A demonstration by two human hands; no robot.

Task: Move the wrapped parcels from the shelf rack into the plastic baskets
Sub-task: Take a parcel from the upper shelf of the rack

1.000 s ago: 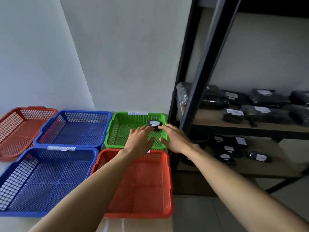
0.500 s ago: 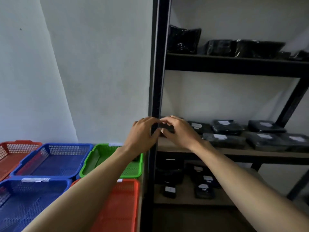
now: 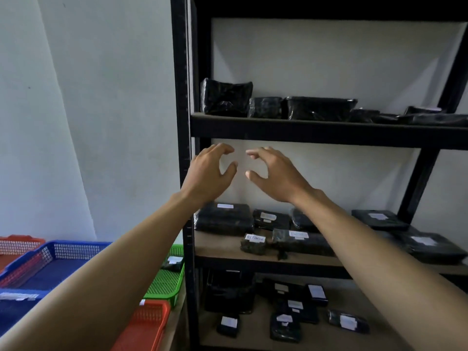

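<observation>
Black wrapped parcels with white labels lie on three levels of the black shelf rack. The upper shelf carries a bulky parcel at its left end. The middle shelf holds a large parcel and a small one. My left hand and my right hand hover side by side between the upper and middle shelves, fingers loosely curved, holding nothing. One small parcel lies in the green basket.
Blue baskets and red baskets sit to the left of the rack on a low surface. More parcels lie on the bottom shelf. A white wall stands behind the rack.
Both hands have left the small parcel in the green basket and risen rightward to the rack, now raised empty above the middle shelf. The view has swung up and right.
</observation>
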